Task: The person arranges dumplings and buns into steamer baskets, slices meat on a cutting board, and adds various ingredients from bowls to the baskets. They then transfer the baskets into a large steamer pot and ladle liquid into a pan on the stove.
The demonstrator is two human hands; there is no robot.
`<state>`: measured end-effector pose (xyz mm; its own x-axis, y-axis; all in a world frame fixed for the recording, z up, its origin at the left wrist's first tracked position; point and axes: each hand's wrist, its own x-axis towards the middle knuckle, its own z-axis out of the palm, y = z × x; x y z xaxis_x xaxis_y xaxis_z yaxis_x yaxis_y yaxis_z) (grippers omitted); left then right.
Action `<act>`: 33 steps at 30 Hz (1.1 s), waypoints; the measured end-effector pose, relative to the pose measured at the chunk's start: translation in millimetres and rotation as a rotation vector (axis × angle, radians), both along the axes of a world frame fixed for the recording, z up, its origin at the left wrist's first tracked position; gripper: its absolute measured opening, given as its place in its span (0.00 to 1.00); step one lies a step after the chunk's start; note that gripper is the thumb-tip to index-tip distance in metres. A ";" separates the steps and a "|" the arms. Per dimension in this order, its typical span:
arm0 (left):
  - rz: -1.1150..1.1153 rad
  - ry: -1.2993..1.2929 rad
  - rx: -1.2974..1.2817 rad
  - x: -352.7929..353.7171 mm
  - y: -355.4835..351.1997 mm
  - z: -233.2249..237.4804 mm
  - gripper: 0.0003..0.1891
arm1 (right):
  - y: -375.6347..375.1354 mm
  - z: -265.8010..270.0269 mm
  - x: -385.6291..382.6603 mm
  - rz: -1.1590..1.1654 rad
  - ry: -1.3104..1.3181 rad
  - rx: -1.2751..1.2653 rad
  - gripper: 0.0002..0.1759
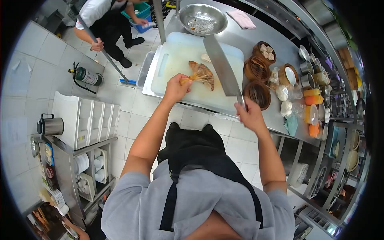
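Note:
My left hand [176,89] is closed on the narrow, gathered end of a fan-shaped brown and yellow food piece [202,75]. The wide end of that piece spreads over the white cutting board [162,84]; I cannot make out its exact kind. My right hand [250,114] grips the handle of a large cleaver [222,66]. The broad blade is raised over the board's right part, slanting up and away to the left, apart from the food piece. Beside the blade, a small whitish piece [205,58] lies on the board.
A metal bowl [202,20] and a pink cloth [241,19] occupy the far counter. Bamboo steamers [257,95] stand right of the board, near bagged food and sauce bottles [314,99]. Another person [105,24] holds a long pole at the far left. A fire extinguisher [88,76] stands by the wall.

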<state>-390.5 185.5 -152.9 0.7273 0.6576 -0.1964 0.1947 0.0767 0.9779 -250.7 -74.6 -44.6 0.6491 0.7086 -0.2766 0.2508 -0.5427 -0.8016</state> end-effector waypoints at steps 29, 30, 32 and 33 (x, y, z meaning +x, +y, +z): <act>0.303 0.329 0.395 -133.5 130.5 -5.4 0.14 | -75.4 27.7 -16.6 0.269 -0.268 -0.439 0.16; 0.366 0.364 0.483 -129.6 150.4 -15.4 0.16 | -75.3 20.1 -15.7 0.149 -0.362 -0.396 0.15; 0.422 0.392 0.578 -109.1 181.1 -27.8 0.18 | -70.7 -3.7 -9.7 -0.019 -0.529 -0.262 0.18; 0.419 0.360 0.398 -93.2 194.7 -29.6 0.21 | -58.6 -17.7 -2.2 -0.002 -0.655 -0.180 0.22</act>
